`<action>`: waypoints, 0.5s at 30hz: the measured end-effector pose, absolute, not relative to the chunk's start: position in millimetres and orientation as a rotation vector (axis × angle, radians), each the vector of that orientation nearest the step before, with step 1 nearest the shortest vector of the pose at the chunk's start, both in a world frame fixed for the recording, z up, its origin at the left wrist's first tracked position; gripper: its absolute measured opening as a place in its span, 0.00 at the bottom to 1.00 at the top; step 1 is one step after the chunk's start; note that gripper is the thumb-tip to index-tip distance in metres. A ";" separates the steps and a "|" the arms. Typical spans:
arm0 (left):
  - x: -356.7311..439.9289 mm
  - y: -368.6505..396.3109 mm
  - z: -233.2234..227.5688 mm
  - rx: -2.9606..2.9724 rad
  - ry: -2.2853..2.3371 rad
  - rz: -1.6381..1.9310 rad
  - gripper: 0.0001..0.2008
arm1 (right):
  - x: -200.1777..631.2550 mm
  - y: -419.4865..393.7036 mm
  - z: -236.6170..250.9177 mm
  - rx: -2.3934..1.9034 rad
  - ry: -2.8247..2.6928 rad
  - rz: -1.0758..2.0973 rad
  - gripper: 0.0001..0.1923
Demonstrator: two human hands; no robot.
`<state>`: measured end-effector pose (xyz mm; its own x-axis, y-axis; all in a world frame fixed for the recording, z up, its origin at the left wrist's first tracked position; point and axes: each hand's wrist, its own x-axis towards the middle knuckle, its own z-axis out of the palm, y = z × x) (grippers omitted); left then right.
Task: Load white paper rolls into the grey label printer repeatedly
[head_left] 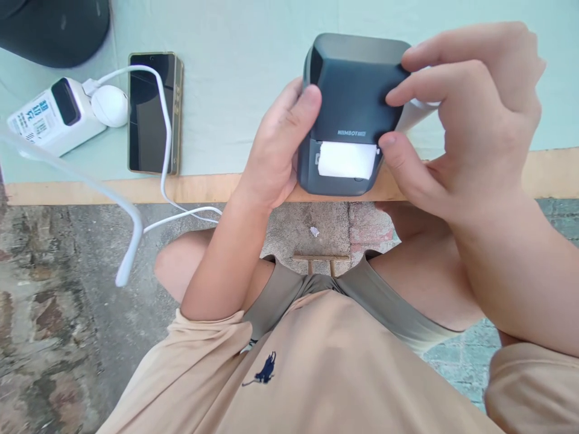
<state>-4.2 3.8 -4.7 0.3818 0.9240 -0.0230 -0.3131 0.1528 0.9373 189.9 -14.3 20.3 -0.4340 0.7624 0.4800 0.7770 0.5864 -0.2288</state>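
Observation:
A dark label printer (350,99) with NIIMBOT lettering is held up over the table's near edge. A white label (347,159) sticks out of the slot below the lettering. My left hand (283,135) grips the printer's left side, thumb on the front and the other fingers hidden behind. At the right side is my right hand (470,114), its fingers apart and bent, fingertips at the printer's right edge. Its thumb tip lies close to the label's right end. Something white (414,114) shows partly behind the printer, between it and my right hand.
On the pale cloth-covered table (226,78), a phone (151,114) lies at left beside a white box-shaped device (58,114) with a dark display. A white cable (165,120) loops over the phone and off the edge. A black object (54,30) occupies the far left corner.

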 end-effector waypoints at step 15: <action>-6.0 9.4 -15.8 1.118 0.874 1.084 0.19 | 186.0 -14.2 22.2 -1.151 -2.280 0.023 0.22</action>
